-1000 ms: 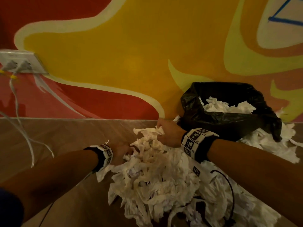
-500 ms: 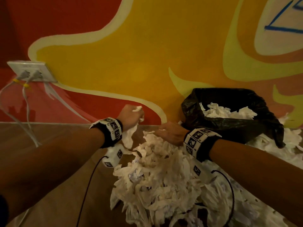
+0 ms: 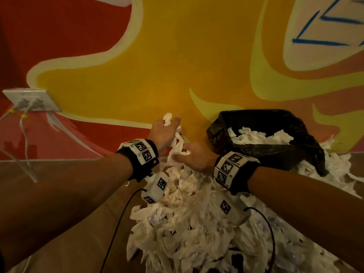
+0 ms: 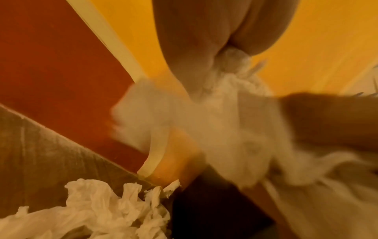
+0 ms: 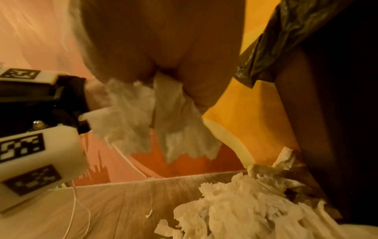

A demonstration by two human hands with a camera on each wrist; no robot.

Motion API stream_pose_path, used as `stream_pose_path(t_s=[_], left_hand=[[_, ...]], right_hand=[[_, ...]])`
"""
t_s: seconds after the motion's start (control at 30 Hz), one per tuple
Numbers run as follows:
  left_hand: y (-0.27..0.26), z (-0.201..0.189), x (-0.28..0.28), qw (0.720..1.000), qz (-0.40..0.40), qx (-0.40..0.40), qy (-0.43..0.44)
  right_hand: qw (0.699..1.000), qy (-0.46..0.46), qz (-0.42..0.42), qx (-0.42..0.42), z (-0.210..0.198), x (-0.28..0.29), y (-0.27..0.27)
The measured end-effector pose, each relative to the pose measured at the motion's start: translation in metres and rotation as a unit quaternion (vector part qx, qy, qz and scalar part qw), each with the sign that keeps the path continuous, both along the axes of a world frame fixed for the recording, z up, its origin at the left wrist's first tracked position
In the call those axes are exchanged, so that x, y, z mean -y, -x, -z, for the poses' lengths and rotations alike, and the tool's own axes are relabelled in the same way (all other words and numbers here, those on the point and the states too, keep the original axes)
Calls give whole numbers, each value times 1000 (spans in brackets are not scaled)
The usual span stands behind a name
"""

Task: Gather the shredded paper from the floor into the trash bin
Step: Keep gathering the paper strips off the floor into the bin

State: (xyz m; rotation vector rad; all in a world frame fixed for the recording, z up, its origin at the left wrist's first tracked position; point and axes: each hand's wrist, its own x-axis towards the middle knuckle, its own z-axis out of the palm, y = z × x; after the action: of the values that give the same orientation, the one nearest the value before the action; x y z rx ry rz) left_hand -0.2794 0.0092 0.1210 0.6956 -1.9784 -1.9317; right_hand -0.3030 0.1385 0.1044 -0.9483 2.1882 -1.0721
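A big heap of white shredded paper (image 3: 189, 229) covers the wooden floor in front of me. A bin lined with a black bag (image 3: 275, 148) stands at the wall on the right, with shreds (image 3: 260, 135) inside it. My left hand (image 3: 167, 129) is raised above the heap and grips a bunch of shreds (image 4: 225, 100) that hang down. My right hand (image 3: 194, 154) is just below it, left of the bin, and holds shreds (image 5: 155, 110) too.
A painted red and yellow wall (image 3: 177, 56) rises right behind the heap. A wall socket (image 3: 29, 99) with white cables (image 3: 25, 138) is at the left. More shreds (image 3: 334, 166) lie right of the bin. Black wrist cables (image 3: 118, 223) trail over the floor.
My left hand has come up from the left edge of the heap with a bunch of paper and moved right, close above my right hand. My right hand has lifted slightly with paper in it.
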Motion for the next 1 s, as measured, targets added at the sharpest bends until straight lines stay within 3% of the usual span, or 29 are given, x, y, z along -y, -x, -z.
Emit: stream_pose_path(t_s=[0.17,0.27,0.37,0.53,0.67,0.8,1.0], left_hand=[[0,1,-4,997,71,22,28],[-4,-3,-7,981,161,87,-65],[-6,-8,-13,962,240,64,-116],[2,-16,-22,980,191,19,-49],[10,-23,-18,988,130,32,80],[17,-33,-25,993,114,10,28],[29,-47,-50,990,125,-33,64]], right_hand=[[993,40,56,-97,-15,-12,13],[990,15,76,-120,-22,-19,20],[986,25,81,-144,-28,-25,22],[987,17,90,-135,-32,-36,27],[985,35,122,-113,-41,-48,35],[980,25,132,-147,-57,-63,46],[977,56,149,-145,-75,-89,65]])
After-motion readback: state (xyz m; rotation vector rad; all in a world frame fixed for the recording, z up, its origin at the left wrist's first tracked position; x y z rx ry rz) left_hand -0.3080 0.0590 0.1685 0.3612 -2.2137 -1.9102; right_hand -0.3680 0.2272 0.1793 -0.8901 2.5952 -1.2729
